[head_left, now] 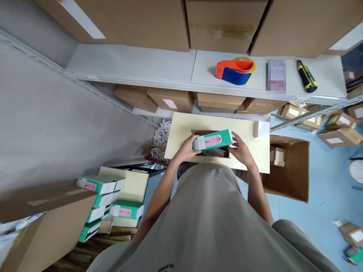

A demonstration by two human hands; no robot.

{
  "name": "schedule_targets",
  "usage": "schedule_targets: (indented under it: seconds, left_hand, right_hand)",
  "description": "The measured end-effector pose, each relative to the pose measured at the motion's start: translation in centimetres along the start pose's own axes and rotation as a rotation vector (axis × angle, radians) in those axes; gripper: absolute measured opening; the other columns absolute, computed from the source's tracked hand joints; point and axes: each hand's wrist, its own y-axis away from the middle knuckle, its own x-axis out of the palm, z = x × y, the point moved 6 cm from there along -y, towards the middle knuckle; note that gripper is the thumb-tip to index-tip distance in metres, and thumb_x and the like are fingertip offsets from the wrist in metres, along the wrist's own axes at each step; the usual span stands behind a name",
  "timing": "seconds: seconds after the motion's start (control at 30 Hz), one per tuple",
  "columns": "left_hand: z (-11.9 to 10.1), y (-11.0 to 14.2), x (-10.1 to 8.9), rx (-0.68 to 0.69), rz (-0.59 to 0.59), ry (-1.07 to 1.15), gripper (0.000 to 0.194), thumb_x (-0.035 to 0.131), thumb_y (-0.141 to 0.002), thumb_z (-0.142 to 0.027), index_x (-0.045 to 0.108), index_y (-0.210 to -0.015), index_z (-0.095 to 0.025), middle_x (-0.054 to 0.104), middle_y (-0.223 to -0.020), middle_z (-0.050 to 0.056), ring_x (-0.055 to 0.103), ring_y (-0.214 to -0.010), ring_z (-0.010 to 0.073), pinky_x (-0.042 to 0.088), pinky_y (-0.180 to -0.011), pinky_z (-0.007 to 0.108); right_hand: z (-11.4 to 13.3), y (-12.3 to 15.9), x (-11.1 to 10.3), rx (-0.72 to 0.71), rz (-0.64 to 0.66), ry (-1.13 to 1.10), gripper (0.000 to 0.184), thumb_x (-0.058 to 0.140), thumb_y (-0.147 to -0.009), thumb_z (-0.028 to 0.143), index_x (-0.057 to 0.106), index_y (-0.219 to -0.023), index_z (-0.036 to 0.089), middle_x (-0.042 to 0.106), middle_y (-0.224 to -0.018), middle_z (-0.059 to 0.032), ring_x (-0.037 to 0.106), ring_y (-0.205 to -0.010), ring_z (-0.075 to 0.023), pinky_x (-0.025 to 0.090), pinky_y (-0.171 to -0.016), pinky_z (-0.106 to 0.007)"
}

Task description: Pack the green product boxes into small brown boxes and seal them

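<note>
A green product box [227,138] with a pink bottle pictured on it is held at a slight tilt above an open brown carton [215,153] on the pale yellow table. My left hand [185,149] grips its left end, fingers and thumb on either side. At the white right end, my right hand [241,152] has its fingers bent around the flap end, close to the carton's edge. The green box hides much of the carton's inside. Near the table's right end stands a small white box [261,129].
Above the table, a shelf [136,64] carries an orange and blue tape dispenser [235,71] and a yellow-black utility knife [306,76]. More green boxes [121,211] are stacked at lower left. A large open carton [295,170] stands right of the table; parcels [337,138] lie beyond.
</note>
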Motion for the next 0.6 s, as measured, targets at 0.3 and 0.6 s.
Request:
schedule_targets:
  seconds: [0.3,0.6]
  left_hand:
    - [2.0,0.2,-1.7,-0.017,0.006,-0.164,0.073,0.086,-0.073,-0.004,0.062,-0.140,-0.020,0.068,-0.138,0.009,0.069,-0.132,0.0308,0.056,-0.114,0.042]
    - [3.0,-1.3,2.8,-0.091,0.144,-0.304,0.084,0.067,-0.077,0.010,0.057,-0.153,-0.024,0.060,-0.154,0.013,0.062,-0.145,0.0332,0.057,-0.117,0.044]
  right_hand:
    - [0.8,-0.5,4.0,0.071,0.075,0.290,0.104,0.080,-0.086,0.028,0.031,-0.178,0.030,0.072,-0.149,-0.0147,0.081,-0.107,-0.0322,0.066,-0.093,-0.044]
    - [-0.9,-1.5,3.6,0.243,0.252,0.857,0.068,0.079,-0.087,0.014,0.052,-0.150,0.011,0.071,-0.138,-0.0229,0.076,-0.114,-0.0365,0.055,-0.089,-0.038]
